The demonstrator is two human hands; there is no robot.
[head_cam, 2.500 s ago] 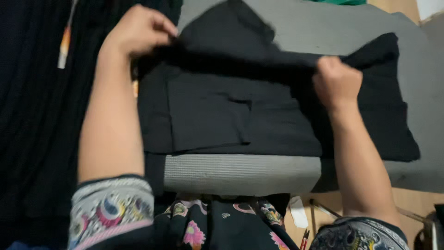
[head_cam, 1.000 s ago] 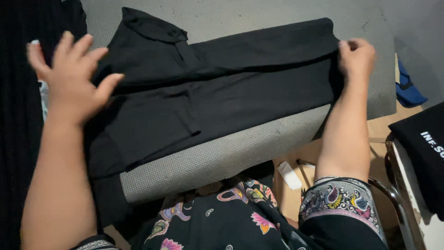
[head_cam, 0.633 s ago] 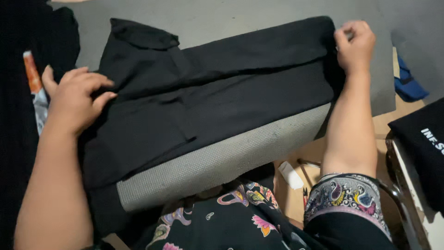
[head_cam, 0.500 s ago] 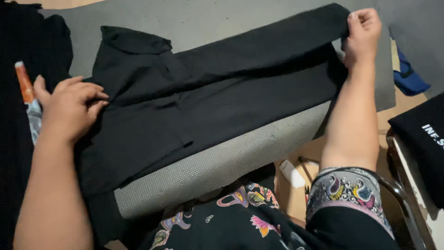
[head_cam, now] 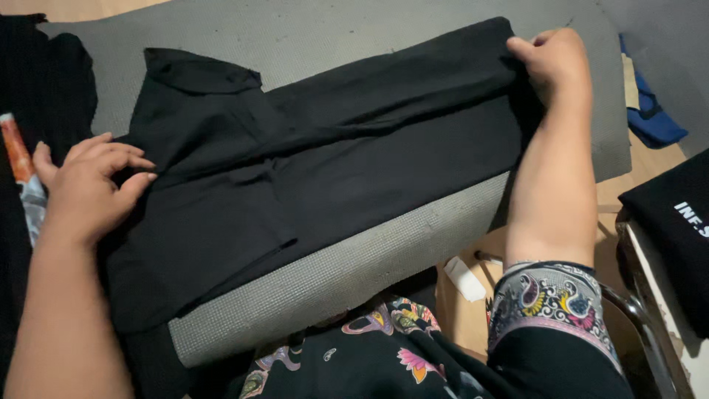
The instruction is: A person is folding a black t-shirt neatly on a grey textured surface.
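Observation:
A black garment, folded lengthwise with its collar at the upper left, lies across a grey padded board. My left hand pinches the garment's left edge with fingers curled together. My right hand grips the far right end of the garment near the board's upper right, fingers closed over the cloth. Both forearms stretch out over the board from patterned sleeves.
More black cloth lies at the far left beside an orange and white tag. A blue item lies on the wooden floor at right. A black printed cloth rests on a chair at lower right.
My right hand has held the garment's right end throughout. My left hand came down from the air onto the left edge and closed on it. The view shifted slightly.

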